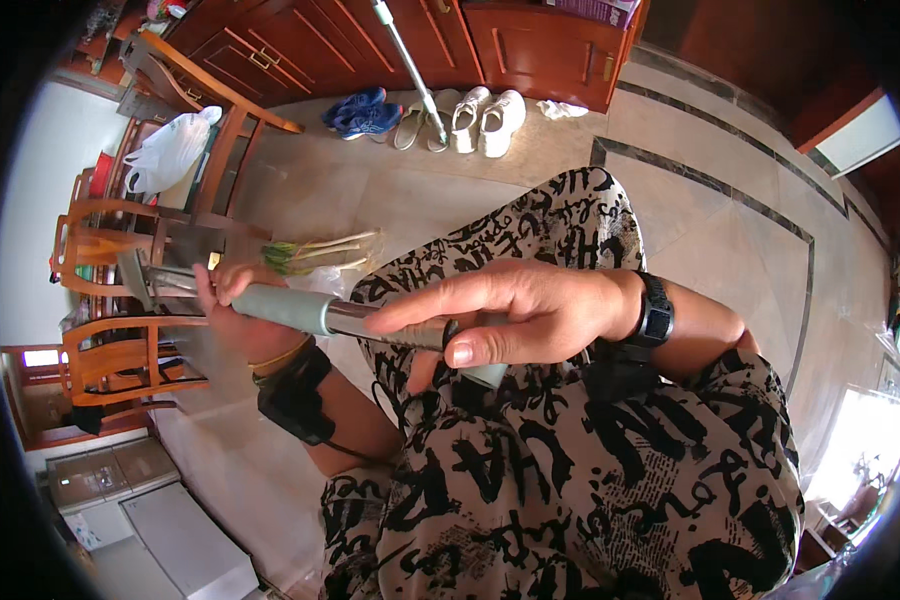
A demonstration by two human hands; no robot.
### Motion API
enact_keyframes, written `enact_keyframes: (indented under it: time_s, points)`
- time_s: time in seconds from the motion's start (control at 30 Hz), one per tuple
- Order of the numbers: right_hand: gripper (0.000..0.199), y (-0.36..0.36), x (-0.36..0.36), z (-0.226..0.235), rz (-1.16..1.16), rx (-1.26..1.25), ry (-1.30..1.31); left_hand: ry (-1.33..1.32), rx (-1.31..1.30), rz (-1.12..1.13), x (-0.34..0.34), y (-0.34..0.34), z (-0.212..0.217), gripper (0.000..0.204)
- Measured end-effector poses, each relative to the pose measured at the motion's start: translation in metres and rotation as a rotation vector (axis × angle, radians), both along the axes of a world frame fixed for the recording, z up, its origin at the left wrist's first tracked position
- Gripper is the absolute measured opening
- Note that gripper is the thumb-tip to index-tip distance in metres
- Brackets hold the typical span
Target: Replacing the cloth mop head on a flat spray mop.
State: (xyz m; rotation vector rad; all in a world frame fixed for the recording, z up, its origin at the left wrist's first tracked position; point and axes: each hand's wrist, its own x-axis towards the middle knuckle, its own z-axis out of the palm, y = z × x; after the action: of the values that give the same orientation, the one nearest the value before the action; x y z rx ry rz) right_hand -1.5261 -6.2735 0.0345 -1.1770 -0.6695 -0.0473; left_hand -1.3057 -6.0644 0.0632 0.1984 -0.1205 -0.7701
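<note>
Right hand (555, 310) half-curled near the pole (355, 319) end, lower fingers mostly hidden, can't tell if it's gripping; left hand (252, 336), kinda blurry at 9 o'clock, wraps the green handle (292, 309).

Floor (695, 290): pale, smooth tile with visible joints; a dark inlaid border (733, 193) turns a corner on the right. Far side: reddish-brown wooden cabinets (355, 50) with raised panels and brass-coloured handles (263, 60). Upper right: dark brown woodwork (820, 60), detail lost in shadow. Left: white wall (50, 200), plain; at least 2 wooden chairs (110, 348) with slatted backs stand near it. Lower left: 1 white box-shaped unit (195, 545). Lower right: 1 bright opening (860, 445), overexposed; whether window or door cannot be determined.
</note>
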Motion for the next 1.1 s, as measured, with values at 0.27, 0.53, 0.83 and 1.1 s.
enact_keyframes:
  time_s: [0.27,0.53,0.83,1.1]
  points:
    - [0.042,-0.005,-0.009,0.005,-0.066,-0.079,0.109,-0.001,-0.002,0.068,0.004,-0.008,-0.014,0.037]
    - [0.033,-0.006,-0.005,-0.028,-0.181,0.069,0.15,-0.12,-0.019,0.109,0.002,-0.018,-0.017,0.034]
    - [0.038,-0.01,-0.016,-0.031,-0.162,-0.025,0.036,-0.098,-0.083,-0.154,-0.002,-0.043,-0.002,0.035]
    - [0.043,-0.015,-0.029,-0.012,-0.242,-0.109,0.086,-0.006,0.034,-0.076,-0.008,-0.057,-0.015,0.035]
